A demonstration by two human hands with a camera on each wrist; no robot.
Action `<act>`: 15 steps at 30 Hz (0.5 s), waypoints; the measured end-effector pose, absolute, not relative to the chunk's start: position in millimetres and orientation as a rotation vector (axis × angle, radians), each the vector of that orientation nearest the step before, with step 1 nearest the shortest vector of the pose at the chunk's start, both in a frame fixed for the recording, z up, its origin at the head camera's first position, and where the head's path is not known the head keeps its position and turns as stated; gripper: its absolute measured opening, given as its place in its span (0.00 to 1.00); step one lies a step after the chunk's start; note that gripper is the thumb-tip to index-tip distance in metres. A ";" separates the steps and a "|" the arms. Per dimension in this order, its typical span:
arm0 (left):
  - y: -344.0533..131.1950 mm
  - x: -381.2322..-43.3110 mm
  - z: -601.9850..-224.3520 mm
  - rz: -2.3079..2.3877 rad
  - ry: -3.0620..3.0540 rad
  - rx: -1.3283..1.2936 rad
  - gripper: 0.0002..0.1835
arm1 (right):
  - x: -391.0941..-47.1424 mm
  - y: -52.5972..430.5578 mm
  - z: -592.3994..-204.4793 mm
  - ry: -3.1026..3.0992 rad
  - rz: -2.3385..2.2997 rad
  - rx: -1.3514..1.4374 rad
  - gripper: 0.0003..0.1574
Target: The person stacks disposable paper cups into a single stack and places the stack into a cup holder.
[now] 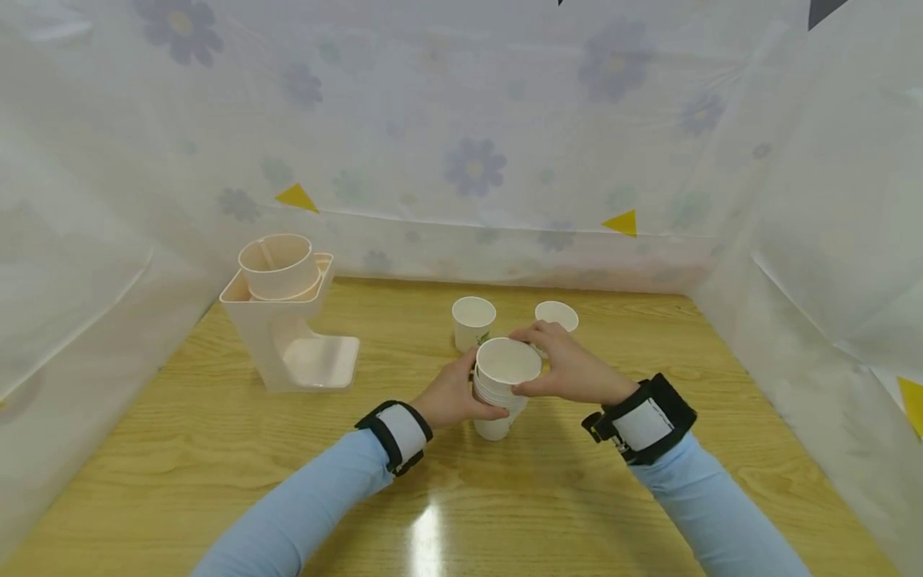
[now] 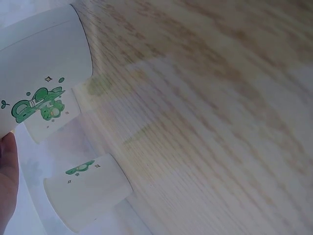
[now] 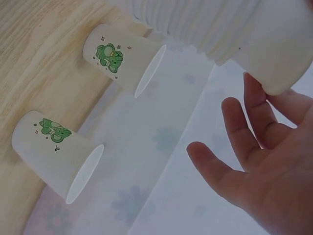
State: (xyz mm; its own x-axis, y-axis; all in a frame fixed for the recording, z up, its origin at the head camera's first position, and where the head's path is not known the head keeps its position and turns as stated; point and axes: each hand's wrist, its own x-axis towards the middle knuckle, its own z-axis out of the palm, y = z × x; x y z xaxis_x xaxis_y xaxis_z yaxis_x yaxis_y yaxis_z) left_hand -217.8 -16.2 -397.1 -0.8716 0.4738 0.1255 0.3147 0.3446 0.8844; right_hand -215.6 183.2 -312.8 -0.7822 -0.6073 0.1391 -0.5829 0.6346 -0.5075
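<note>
A stack of nested white paper cups (image 1: 497, 397) stands before me, and my left hand (image 1: 456, 393) grips its side. My right hand (image 1: 570, 365) pinches the top cup (image 1: 508, 362) near its rim, thumb in front and fingers behind. That cup sits a little above the rims of the others. In the left wrist view a green cartoon print shows on the stack's lowest cup (image 2: 44, 63), with my left hand (image 2: 7, 181) at the edge. The right wrist view shows the stacked rims (image 3: 190, 24) and my right hand's fingers (image 3: 234, 127) bent at the held cup (image 3: 281, 44).
Two single paper cups stand upright behind the stack, a left one (image 1: 472, 328) and a right one (image 1: 557, 315). At the left of the wooden table (image 1: 288, 473) is a pale stand (image 1: 270, 336) with a round cup-like top (image 1: 277, 276). Flowered sheeting (image 1: 433, 144) encloses the table.
</note>
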 end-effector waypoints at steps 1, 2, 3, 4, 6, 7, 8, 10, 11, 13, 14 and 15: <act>-16.2 -217.8 -397.3 1.559 2.443 0.721 0.45 | -215.8 183.2 -312.6 2.790 -0.846 -1.025 0.38; -16.2 -217.7 -397.4 1.561 2.439 0.718 0.45 | -215.9 183.1 -312.6 2.781 -0.849 -1.027 0.38; -16.1 -217.7 -397.5 1.563 2.437 0.719 0.45 | -215.9 183.0 -312.6 2.773 -0.851 -1.028 0.38; -16.2 -217.6 -397.6 1.569 2.433 0.723 0.44 | -216.0 182.9 -312.8 2.771 -0.850 -1.027 0.38; -16.2 -217.6 -397.8 1.577 2.430 0.727 0.44 | -216.3 182.7 -313.5 2.768 -0.844 -1.028 0.39; -16.3 -217.5 -397.7 1.578 2.431 0.730 0.44 | -216.6 182.8 -314.2 2.772 -0.839 -1.027 0.39; -16.3 -217.3 -397.5 1.579 2.432 0.732 0.44 | -216.7 182.8 -314.9 2.776 -0.833 -1.025 0.39; -16.4 -217.0 -397.2 1.583 2.432 0.732 0.43 | -217.4 182.9 -316.4 2.783 -0.822 -1.022 0.40; -16.3 -217.2 -397.4 1.584 2.431 0.730 0.43 | -217.7 183.0 -317.1 2.783 -0.820 -1.019 0.40; -16.2 -216.8 -397.1 1.587 2.429 0.724 0.43 | -217.9 183.1 -318.4 2.785 -0.818 -1.011 0.41; -16.0 -217.0 -397.5 1.591 2.426 0.722 0.43 | -218.1 183.2 -319.0 2.783 -0.820 -1.010 0.41; -15.8 -217.3 -397.8 1.594 2.425 0.722 0.43 | -218.1 183.2 -319.4 2.783 -0.823 -1.007 0.41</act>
State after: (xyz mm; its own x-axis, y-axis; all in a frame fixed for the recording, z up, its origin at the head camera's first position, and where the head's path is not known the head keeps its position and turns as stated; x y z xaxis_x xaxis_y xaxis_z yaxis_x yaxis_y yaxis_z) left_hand -217.3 -15.8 -397.8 -0.8727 0.4696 0.1338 0.3091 0.3193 0.8958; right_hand -218.1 183.2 -319.4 -0.7829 -0.6119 0.1128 -0.5748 0.6419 -0.5075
